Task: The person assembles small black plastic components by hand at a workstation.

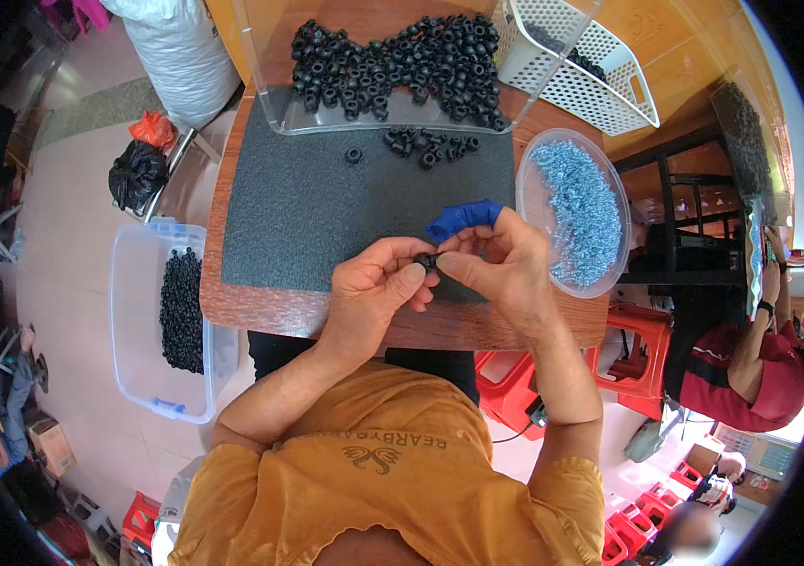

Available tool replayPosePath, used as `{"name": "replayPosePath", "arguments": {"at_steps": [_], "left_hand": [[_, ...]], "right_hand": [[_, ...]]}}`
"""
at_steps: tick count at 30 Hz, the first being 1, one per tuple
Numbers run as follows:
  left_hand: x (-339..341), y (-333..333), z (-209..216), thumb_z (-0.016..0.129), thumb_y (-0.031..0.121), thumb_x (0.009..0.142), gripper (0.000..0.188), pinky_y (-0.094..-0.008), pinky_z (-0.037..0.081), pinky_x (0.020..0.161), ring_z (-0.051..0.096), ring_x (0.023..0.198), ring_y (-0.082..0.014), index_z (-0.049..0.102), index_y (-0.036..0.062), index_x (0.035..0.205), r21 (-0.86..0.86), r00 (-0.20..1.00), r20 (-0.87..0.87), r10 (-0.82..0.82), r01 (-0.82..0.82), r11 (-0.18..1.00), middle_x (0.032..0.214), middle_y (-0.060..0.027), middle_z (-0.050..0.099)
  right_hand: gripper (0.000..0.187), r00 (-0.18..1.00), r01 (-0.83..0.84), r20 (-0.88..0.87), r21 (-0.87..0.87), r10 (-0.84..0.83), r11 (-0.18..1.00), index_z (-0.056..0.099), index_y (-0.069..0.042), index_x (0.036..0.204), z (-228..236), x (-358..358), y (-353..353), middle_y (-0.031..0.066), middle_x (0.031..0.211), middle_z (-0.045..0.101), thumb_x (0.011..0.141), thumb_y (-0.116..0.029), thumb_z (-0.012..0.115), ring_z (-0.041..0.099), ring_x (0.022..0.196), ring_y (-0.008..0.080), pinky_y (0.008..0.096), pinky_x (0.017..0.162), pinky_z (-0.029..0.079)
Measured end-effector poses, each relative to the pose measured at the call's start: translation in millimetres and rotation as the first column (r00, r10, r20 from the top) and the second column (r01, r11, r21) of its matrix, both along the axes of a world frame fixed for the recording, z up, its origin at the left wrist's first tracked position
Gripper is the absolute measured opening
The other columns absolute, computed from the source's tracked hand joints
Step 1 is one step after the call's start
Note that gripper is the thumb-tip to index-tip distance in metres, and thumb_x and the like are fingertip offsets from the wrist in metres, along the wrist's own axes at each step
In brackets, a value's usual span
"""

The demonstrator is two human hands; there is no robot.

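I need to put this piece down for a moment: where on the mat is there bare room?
The dark mat is bare across its left and middle, between the clear tray of black rings and both hands. It is crowded at the top, where loose rings lie, and at right by the bowl of bluish screws.
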State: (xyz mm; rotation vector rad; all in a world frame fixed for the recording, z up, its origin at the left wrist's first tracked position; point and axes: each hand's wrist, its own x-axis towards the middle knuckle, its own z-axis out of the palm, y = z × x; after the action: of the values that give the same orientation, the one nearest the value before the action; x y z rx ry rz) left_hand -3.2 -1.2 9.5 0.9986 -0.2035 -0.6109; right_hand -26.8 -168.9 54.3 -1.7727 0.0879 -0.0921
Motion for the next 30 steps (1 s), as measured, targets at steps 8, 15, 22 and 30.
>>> {"name": "replayPosePath", "arguments": {"at_steps": [8,15,22,30], "left_hand": [[1.4,1.3,2.1,0.055,0.01,0.091,0.022,-0.0208,0.048,0.062,0.056,0.073,-0.0081,0.056,-0.0014,0.11,0.095,0.999,-0.003,-0.038,0.038,0.995,0.086,-0.0059,0.061],[-0.3,-0.8,4.9,0.054,0.009,0.091,0.022,-0.021,0.048,0.061,0.057,0.072,-0.0087,0.055,-0.0018,0.11,0.092,0.998,-0.034,-0.052,0.055,0.994,0.086,-0.0067,0.062],[0.4,-5.7,6.4,0.054,0.009,0.091,0.02,-0.0213,0.049,0.055,0.059,0.067,-0.0104,0.057,-0.0027,0.107,0.101,0.995,-0.051,-0.08,0.085,0.991,0.081,-0.0088,0.063],[2.2,-6.3,10.3,0.059,0.011,0.087,0.019,-0.0217,0.047,0.046,0.059,0.056,-0.0114,0.061,-0.004,0.098,0.085,0.987,-0.141,-0.077,0.09,0.992,0.074,-0.0107,0.064]], "right_hand": [[0.028,0.985,-0.077,-0.164,-0.167,0.049,0.983,0.06,0.001,0.1,10.6,1.6,-1.4,0.0051,0.089,0.064,0.074,0.003,0.069,0.059,0.079,0.0093,0.0223,0.068,0.046],[0.024,1.0,0.002,-0.028,-0.15,-0.006,0.989,0.061,0.0,0.093,-4.7,-1.3,-1.4,0.006,0.076,0.065,0.072,-0.005,0.071,0.059,0.066,0.0099,0.0245,0.058,0.047],[0.021,0.99,0.096,0.121,-0.217,-0.071,0.971,0.06,-0.002,0.091,-3.6,-7.9,6.4,0.009,0.078,0.062,0.072,-0.003,0.07,0.06,0.067,0.0153,0.0274,0.058,0.047],[0.022,0.924,0.15,0.376,-0.517,0.066,0.843,0.058,-0.001,0.09,-0.3,-19.5,10.0,0.0136,0.078,0.056,0.07,0.004,0.064,0.055,0.069,0.0321,0.0371,0.058,0.044]]}}
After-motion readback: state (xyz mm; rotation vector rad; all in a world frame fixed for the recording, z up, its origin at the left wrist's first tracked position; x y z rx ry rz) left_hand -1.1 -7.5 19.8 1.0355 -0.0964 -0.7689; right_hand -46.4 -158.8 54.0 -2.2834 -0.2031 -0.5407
